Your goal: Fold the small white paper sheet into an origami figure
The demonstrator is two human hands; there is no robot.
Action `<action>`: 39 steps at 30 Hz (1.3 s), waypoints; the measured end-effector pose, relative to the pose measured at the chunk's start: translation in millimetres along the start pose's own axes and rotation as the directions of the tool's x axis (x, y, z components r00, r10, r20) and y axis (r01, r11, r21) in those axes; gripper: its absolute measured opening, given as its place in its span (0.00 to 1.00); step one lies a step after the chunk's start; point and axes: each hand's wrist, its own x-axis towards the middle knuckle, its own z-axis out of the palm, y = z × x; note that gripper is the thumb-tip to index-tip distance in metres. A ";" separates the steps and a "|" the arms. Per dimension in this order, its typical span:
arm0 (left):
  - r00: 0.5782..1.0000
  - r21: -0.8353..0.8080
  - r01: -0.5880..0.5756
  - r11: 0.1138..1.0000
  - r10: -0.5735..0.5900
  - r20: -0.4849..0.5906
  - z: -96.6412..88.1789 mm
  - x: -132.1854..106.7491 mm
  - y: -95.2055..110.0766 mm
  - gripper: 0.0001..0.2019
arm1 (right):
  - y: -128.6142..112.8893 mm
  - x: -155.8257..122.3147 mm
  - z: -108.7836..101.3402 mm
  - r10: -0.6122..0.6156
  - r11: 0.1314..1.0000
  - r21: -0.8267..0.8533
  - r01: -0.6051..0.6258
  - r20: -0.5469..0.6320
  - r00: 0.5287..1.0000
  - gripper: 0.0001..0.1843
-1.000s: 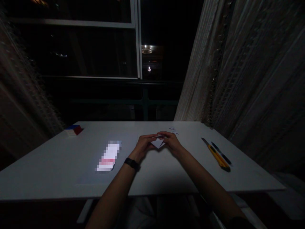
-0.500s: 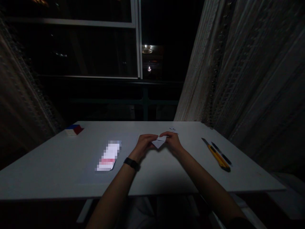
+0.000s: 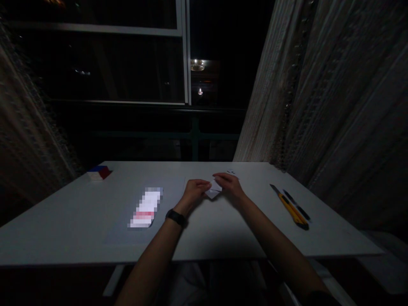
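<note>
A small piece of folded white paper [image 3: 213,189] is held between my two hands over the middle of the table, its lower corner pointing toward me. My left hand [image 3: 195,191] pinches its left side, thumb and fingers closed on it. On the opposite side, my right hand [image 3: 230,184] grips the upper right part with bent fingers. The fingers hide the paper's side edges. Just beyond my right hand lies a scrap of paper with dark marks [image 3: 231,172], partly covered by that hand.
The white table [image 3: 73,221] carries a lit phone [image 3: 146,208] on a pale sheet at left and a colored cube [image 3: 98,172] at the far left. At right lie a yellow utility knife [image 3: 291,210], blade out, and a dark pen [image 3: 296,205]. Curtains [image 3: 264,97] flank the dark window.
My right fingers have shifted slightly up and left along the paper. An upper part of the paper now shows raised between the hands. The table items stay put.
</note>
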 end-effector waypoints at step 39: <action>0.971 0.222 -0.212 0.952 0.231 -0.061 -1.9 5.3 -8.1 0.18 | 12.4 4.5 5.7 -0.034 0.996 -0.092 0.021 -0.133 0.991 0.14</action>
